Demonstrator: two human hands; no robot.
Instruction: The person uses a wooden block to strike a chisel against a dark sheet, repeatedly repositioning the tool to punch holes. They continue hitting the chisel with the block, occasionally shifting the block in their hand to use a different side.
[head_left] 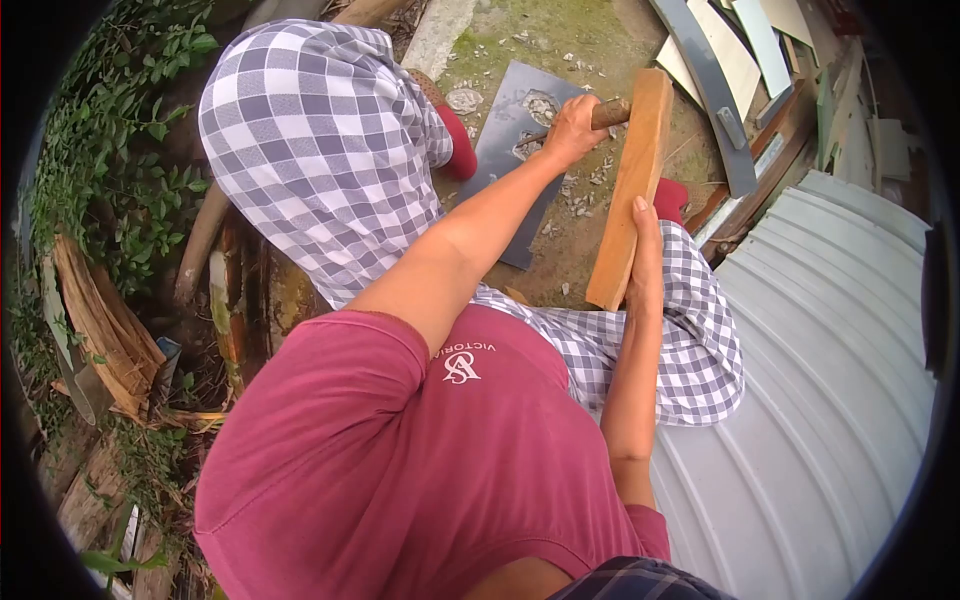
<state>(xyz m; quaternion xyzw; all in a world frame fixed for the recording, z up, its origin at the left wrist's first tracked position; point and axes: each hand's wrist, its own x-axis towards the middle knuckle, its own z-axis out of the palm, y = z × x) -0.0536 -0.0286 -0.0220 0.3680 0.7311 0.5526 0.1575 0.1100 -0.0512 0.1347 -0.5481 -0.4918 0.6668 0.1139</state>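
Note:
My left hand (574,131) is closed around a wooden-handled tool (611,113). Its brown handle end points right, up against the face of a wooden block (636,185). A thin dark part of the tool shows on the other side of my fist, over the dark grey sheet (515,100). My right hand (647,250) grips the lower part of the long block, thumb laid along its edge. Pale, crumbly rough patches (540,106) mark the sheet, which lies flat on the ground between my legs.
Broken grey chips (580,205) litter the mossy ground. Corrugated metal roofing (800,350) lies on the right, below a pile of strips and boards (712,100). Leafy plants (120,130) and a split log (100,320) are on the left. My checkered-trousered knees flank the sheet.

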